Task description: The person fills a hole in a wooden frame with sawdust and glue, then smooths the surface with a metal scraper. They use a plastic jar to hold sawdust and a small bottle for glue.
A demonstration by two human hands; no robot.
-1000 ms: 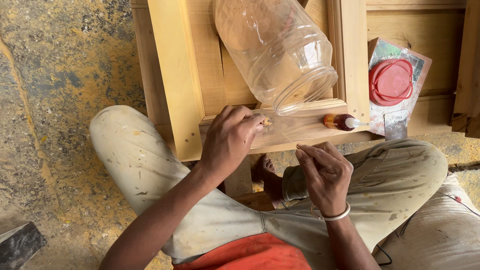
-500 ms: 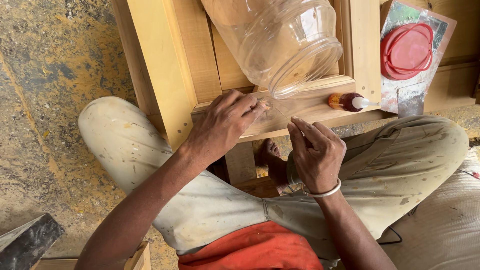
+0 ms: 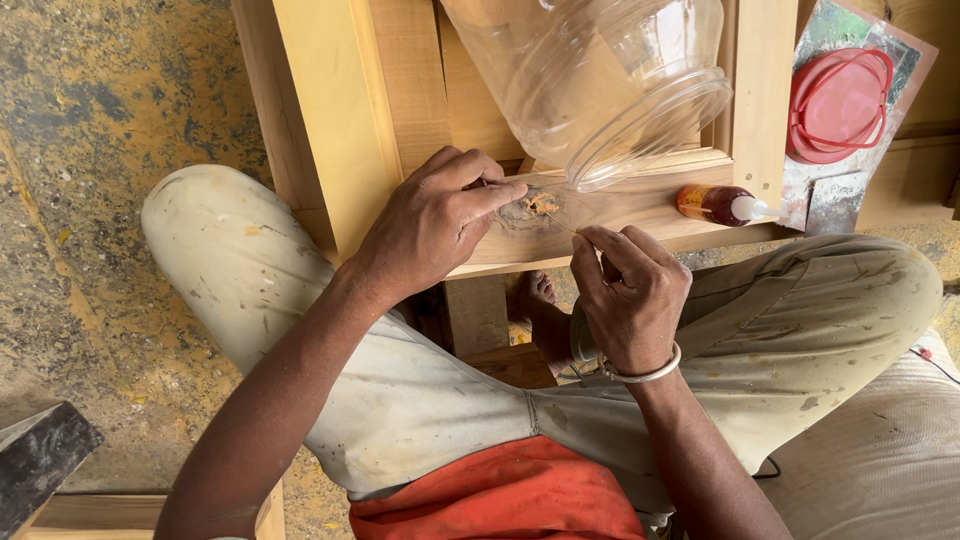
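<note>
Since the earlier frame both hands sit closer together at frame centre. Left hand (image 3: 435, 225) presses fingertips on the wood frame (image 3: 340, 120) beside a patched spot (image 3: 535, 207). Right hand (image 3: 630, 290) pinches a thin stick (image 3: 560, 222), long axis slanting up-left toward the spot, just beside it

the left hand (image 3: 430, 225) presses its fingertips on the wooden frame (image 3: 340, 120) beside a patch of filler (image 3: 530, 208). the right hand (image 3: 630, 290) pinches a thin stick (image 3: 562, 224) whose tip reaches that patch. a clear plastic jar (image 3: 610, 80) lies tilted on the frame above. a small glue bottle (image 3: 722, 204) lies near the right hand, and a red lid (image 3: 838, 100) rests beyond it.
</note>
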